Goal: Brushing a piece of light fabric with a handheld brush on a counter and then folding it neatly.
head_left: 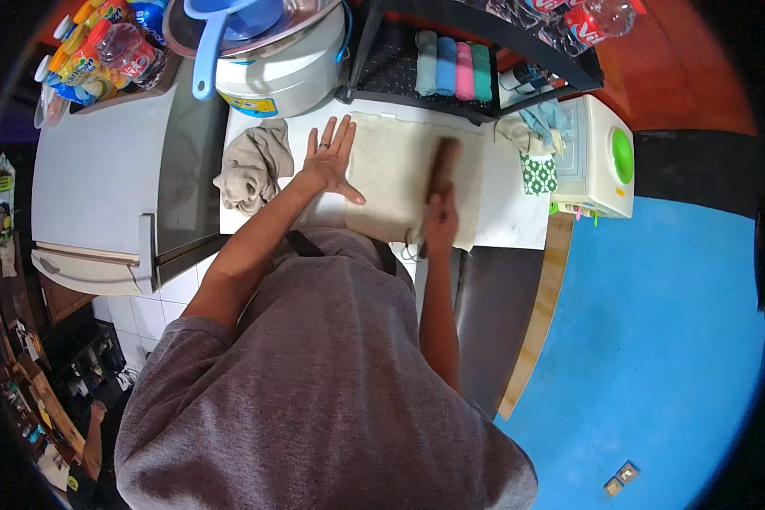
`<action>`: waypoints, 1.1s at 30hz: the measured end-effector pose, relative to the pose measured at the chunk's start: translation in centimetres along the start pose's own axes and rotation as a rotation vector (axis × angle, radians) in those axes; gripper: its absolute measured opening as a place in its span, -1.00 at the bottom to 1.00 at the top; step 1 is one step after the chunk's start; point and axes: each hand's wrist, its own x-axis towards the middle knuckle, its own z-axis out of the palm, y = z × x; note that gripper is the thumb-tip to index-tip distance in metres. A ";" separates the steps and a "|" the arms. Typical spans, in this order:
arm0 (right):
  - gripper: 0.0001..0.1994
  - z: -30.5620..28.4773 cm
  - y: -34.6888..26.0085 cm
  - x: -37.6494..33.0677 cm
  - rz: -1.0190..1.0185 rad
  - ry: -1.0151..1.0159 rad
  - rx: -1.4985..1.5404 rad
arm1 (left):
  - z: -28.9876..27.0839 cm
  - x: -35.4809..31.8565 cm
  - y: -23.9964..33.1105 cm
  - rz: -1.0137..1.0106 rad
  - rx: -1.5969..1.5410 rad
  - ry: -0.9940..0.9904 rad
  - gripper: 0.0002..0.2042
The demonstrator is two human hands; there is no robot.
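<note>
A flat beige cloth (pixel 389 166) lies spread on the white tabletop (pixel 510 217) in front of me. My left hand (pixel 330 161) rests open at its left edge, fingers spread, thumb reaching over the cloth. My right hand (pixel 439 223) is closed round the near end of a long brown wooden brush (pixel 444 161), smeared by motion, over the right part of the cloth. The brush's underside is hidden, so I cannot tell whether it touches the fabric. Left of my left hand sits a crumpled grey-beige cloth (pixel 255 166).
Behind the cloth stands a black rack (pixel 374 81) with rolled coloured towels (pixel 456 68). A white tub (pixel 272 85) carries basins and a blue dipper (pixel 208 51). A refrigerator (pixel 102 170) with bottles on top is left; a cream box with a green knob (pixel 599 157) is right.
</note>
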 end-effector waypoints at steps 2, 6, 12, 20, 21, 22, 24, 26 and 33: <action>-0.46 -1.1 1.6 1.2 -0.077 0.280 -0.061 | -0.1 0.1 0.3 0.016 -0.006 0.004 0.63; -0.46 0.1 -3.8 1.2 -0.197 0.085 0.121 | -0.2 -0.1 0.1 -0.015 0.015 -0.021 0.64; -0.49 4.1 -5.4 -0.9 -0.271 -0.364 -0.012 | 0.5 0.1 -0.3 -0.005 0.016 0.007 0.63; -0.48 -1.5 0.7 3.4 0.047 0.325 0.038 | 0.2 0.5 0.4 -0.037 0.037 -0.004 0.63; -0.48 -1.2 0.4 3.3 0.061 0.365 0.102 | 0.2 0.5 0.5 -0.038 0.043 -0.009 0.64; -0.49 -0.7 -0.7 2.9 -0.007 0.261 0.054 | 0.2 0.5 0.5 -0.039 0.046 -0.010 0.64; -0.52 1.1 -3.4 1.6 -0.187 0.033 0.075 | 0.0 0.4 0.5 -0.064 0.061 -0.031 0.64; -0.54 2.0 -5.6 -0.1 -0.165 -0.326 -0.026 | 0.0 0.3 0.3 -0.054 0.065 -0.037 0.64; -0.51 -2.4 1.4 2.2 -0.133 0.077 0.017 | 0.2 0.6 0.5 -0.041 0.059 -0.026 0.64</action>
